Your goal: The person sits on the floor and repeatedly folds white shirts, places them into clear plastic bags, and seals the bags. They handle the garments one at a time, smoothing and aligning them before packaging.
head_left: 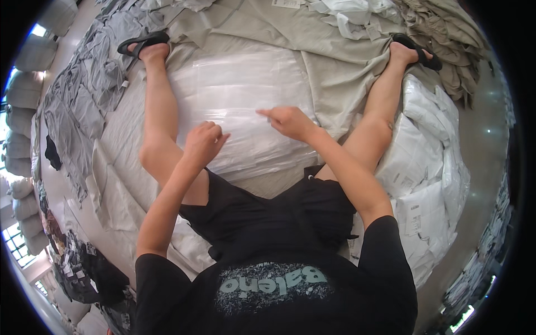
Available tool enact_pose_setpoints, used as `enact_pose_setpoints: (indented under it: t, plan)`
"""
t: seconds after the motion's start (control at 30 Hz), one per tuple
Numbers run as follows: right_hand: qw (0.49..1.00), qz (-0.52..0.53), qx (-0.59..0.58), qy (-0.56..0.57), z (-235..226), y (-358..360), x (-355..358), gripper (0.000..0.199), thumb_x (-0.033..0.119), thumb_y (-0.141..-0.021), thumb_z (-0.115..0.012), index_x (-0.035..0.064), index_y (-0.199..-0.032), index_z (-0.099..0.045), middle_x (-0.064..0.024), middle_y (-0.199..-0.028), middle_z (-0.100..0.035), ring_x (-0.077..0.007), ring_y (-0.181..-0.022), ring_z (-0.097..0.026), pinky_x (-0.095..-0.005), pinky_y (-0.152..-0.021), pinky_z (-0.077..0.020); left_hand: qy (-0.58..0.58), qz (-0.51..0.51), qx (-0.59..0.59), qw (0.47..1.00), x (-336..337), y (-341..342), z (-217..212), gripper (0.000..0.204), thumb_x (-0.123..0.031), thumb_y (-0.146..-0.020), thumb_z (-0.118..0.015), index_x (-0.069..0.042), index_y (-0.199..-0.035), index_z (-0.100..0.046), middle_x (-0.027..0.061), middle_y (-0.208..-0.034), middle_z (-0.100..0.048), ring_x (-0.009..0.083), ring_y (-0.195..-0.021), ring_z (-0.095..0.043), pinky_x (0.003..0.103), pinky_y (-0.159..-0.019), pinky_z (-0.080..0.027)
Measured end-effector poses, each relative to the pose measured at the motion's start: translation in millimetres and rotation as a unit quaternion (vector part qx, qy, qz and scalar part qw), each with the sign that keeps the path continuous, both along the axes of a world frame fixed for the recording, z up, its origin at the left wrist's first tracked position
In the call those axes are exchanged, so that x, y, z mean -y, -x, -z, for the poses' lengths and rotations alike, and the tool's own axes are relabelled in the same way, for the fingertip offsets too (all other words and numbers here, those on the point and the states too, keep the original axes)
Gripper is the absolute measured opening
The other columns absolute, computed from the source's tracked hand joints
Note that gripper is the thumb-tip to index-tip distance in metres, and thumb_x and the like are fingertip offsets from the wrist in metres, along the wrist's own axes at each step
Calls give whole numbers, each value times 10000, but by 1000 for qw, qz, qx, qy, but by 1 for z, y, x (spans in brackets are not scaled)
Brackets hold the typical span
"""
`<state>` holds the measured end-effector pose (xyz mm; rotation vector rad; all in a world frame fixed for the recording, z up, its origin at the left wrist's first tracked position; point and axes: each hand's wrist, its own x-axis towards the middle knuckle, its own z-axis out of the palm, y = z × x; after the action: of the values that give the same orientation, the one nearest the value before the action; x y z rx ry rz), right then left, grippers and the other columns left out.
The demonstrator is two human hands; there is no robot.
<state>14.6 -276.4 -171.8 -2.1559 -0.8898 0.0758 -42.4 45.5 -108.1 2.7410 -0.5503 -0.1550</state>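
Pack (243, 97), white, plastic-wrapped: flat on the cloth (338, 78) between your legs (161, 106).
Handling, judged by its look: soft, bulky, moderately heavy, unlikely to break; its surface seems slick and could tear under a fingertip pull, so you do best with both palms under opposite sides. Position: the pack lies below and ahead of your grip, your left hand (204, 142) over its near left part, your right hand (289, 121) over its right side, index finger pointing inward. Grip: left fingers loosely curled, right ones folded but for that finger; whether either hand pinches or touches the pack, you cannot tell here.
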Motion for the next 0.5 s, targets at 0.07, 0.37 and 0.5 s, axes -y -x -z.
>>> enact_pose_setpoints:
  t: [0.07, 0.37, 0.5]
  plan:
    - [998, 51, -17, -39, 1, -9, -12, 469, 90, -980, -625, 153, -1442, -679, -159, -841, -715, -351, -781, -697, -467, -727, -564, -37, 37, -85, 995, 7, 5, 8, 253, -243, -902, -817, -40, -894, -667, 135, -936, -701, 366, -951, -677, 496, -820, -552]
    - [993, -35, -116, -10, 16, -25, -24, 389, 118, -1002, -616, 115, -1389, -659, -178, -936, -776, -374, -919, -748, -474, -830, -584, -184, 88, -101, 974, 10, 20, 81, 100, -93, -893, -687, -28, -969, -681, 169, -988, -758, 382, -984, -737, 491, -857, -594]
    - [988, -39, -138, 51, 15, -15, -29, 342, 128, -1009, -622, 148, -1343, -689, -157, -915, -760, -373, -902, -733, -483, -828, -578, -180, 114, -85, 973, 4, 23, 91, 72, -62, -892, -648, -23, -947, -673, 170, -922, -757, 380, -918, -750, 472, -819, -601]
